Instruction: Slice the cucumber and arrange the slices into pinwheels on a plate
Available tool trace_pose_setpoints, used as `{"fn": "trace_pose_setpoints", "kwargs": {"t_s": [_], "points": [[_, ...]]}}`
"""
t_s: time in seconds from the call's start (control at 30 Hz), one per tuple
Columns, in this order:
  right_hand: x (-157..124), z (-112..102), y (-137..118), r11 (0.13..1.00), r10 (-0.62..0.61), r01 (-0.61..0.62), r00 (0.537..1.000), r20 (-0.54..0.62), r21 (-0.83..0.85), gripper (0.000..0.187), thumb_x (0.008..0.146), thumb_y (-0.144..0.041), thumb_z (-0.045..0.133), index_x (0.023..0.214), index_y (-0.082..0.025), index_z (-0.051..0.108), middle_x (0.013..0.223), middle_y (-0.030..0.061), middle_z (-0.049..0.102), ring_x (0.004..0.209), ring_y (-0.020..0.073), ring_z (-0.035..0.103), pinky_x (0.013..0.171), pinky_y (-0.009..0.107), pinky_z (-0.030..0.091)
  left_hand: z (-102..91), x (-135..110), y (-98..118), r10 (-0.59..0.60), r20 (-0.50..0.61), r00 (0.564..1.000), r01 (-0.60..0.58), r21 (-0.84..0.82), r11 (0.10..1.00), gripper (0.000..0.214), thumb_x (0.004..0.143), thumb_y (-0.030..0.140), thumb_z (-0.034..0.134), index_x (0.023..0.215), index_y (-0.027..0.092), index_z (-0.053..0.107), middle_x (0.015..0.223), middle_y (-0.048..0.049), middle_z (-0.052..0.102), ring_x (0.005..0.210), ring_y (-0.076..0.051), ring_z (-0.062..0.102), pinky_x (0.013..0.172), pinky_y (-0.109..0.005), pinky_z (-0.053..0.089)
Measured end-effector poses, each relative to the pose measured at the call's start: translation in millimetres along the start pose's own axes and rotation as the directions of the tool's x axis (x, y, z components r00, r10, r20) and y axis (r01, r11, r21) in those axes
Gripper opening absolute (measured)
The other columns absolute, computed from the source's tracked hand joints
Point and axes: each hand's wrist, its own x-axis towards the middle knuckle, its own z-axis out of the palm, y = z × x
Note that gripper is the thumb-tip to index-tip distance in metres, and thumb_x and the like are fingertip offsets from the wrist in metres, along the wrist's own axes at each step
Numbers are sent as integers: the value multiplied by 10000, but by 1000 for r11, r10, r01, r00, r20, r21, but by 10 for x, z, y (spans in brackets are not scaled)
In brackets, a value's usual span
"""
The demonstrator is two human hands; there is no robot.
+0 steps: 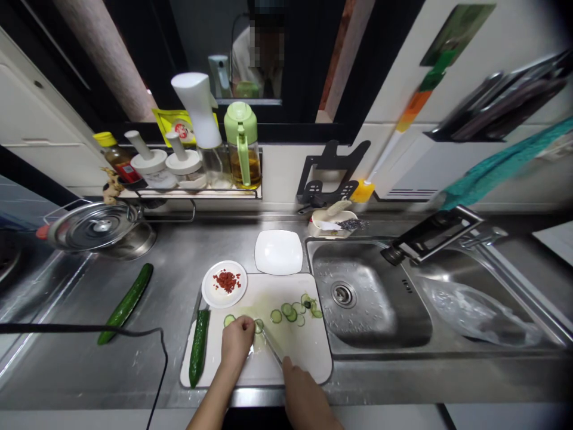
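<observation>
On the white cutting board (264, 373), my left hand (238, 340) is closed around a short length of cucumber (229, 320), whose pale cut end shows beside my fingers. My right hand (304, 391) grips a kitchen knife (272, 346) by its handle, which my fingers hide. Its blade reaches up and left to near my left fingertips, with a thin cucumber slice (258, 326) at its tip. Several more cucumber slices (286, 309) lie towards the board's right side. A long uncut piece of cucumber (199, 349) rests along the left edge.
Behind the board are a white plate (210, 298) of chopped red bits (227, 280) and a white dish (278, 252). Another whole cucumber (128, 304) lies left, near a black cable (163, 346). A sink (371, 298) is at right; bottles (244, 146) stand on a rack behind.
</observation>
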Motion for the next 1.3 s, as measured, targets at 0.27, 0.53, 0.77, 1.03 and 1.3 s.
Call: {"fn": "trace_pose_setpoints", "kwargs": {"t_s": [0.27, 0.53, 0.77, 1.03, 1.3], "points": [[15, 59, 12, 1000, -18, 19, 999, -48, 20, 618, 737, 96, 292, 1308, -74, 454, 1001, 167, 662, 937, 247, 636, 764, 296, 469, -9, -12, 6, 21, -12, 1000, -21, -5, 1000, 201, 760, 240, 507, 648, 205, 671, 633, 3, 682, 614, -133, 601, 583, -199, 365], [25, 39, -35, 996, -23, 26, 999, -44, 84, 560, 782, 58, 260, 1295, -49, 457, 1020, 179, 659, 964, 254, 626, 802, 320, 464, 1, -5, 5, 20, -11, 1000, -20, -7, 1000, 199, 766, 241, 510, 663, 196, 675, 631, -5, 676, 610, -133, 595, 586, -205, 358], [-3, 33, -33, 992, -32, 31, 999, 6, 120, 587, 769, 69, 258, 1321, -35, 429, 1084, 205, 634, 1012, 262, 604, 835, 337, 456, 9, -2, 3, 4, -3, 1000, -4, 1, 1000, 198, 771, 250, 511, 664, 192, 667, 628, -4, 674, 614, -130, 591, 591, -205, 352], [-64, 189, 181, 996, 21, -30, 995, 95, 86, 653, 722, 64, 377, 1361, -69, 371, 1105, 188, 626, 1038, 262, 592, 838, 337, 459, 37, -16, -18, 13, -13, 1000, -13, -30, 999, 185, 765, 252, 512, 680, 192, 665, 651, 5, 680, 619, -119, 595, 614, -201, 364], [-18, 231, 234, 996, 67, -74, 988, 141, 44, 673, 745, 73, 359, 1394, -107, 362, 1137, 185, 622, 1088, 250, 574, 887, 313, 434, -35, -76, -145, 42, -98, 994, -53, -112, 992, 229, 777, 334, 499, 768, 201, 686, 706, -3, 703, 697, -151, 629, 671, -219, 417]]}}
